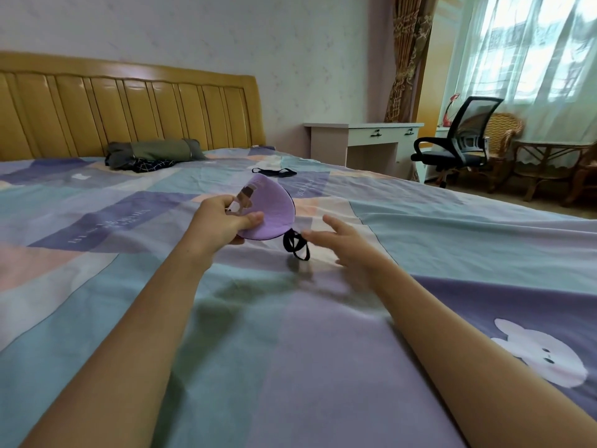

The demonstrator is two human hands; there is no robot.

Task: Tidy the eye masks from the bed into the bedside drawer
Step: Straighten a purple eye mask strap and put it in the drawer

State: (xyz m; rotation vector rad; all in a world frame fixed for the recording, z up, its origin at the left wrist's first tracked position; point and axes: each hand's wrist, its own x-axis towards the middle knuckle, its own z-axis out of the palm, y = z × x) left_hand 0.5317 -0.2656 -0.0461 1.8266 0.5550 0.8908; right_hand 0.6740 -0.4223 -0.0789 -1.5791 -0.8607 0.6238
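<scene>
While our left hand (pixel 226 218) pinches the purple eye mask (pixel 271 211) above the bed (pixel 452 240), right hand (pixel 342 240) spread, empty; black eye mask (pixel 274 172) lies at 12 o'clock; drawer unseen, nothing stowed yet.

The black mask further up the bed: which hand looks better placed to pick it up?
Probably the right hand: it is open and holds nothing, while the left hand grips the purple mask. The black mask lies beyond both.

Pale patterned wall (pixel 193 24) behind a yellow wooden headboard (pixel 129 105). A white desk (pixel 361 137) stands against it, with a black mesh office chair (pixel 458 147) beside. Brown patterned curtain (pixel 407 59), sheer curtains over a bright window (pixel 533 53), wicker furniture (pixel 549 163) on tan floor.
</scene>
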